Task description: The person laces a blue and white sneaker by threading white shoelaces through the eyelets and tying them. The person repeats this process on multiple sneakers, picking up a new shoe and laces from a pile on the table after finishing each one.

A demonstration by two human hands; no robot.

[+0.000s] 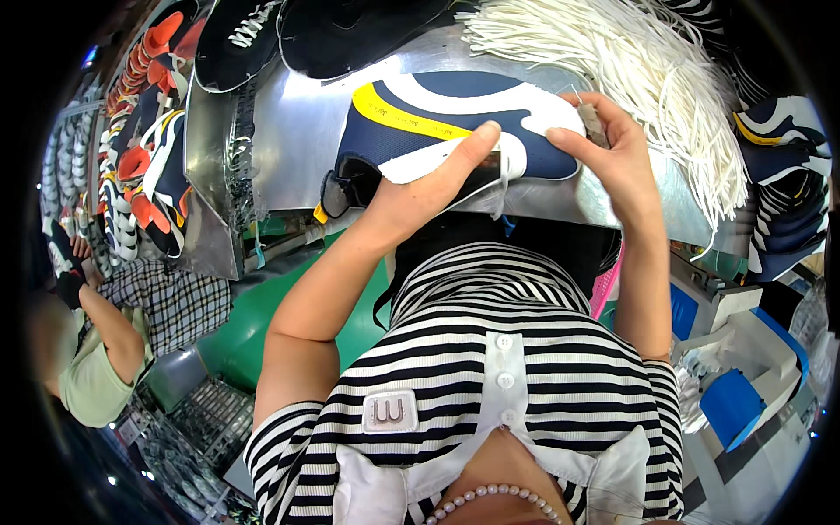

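Note:
A navy shoe upper (437, 92) with white panels and a yellow band lies on its side over the metal worktable, its toe end to the right. Near its lace opening, my left hand (433, 188) grips the lower edge, thumb on top and fingers hidden beneath. At the right end, my right hand (617, 149) pinches the rim between thumb and fingers. A white lace loop (503, 194) hangs below the upper, close to my left thumb. Just beside my right fingers sits a small brownish block (593, 127).
A large bundle of white laces (612, 61) covers the table's far right. Black shoe pieces (350, 35) lie at the far left of the metal worktable (289, 114). More uppers stack on the right (792, 201) and left (162, 166). A co-worker (105, 350) sits at left.

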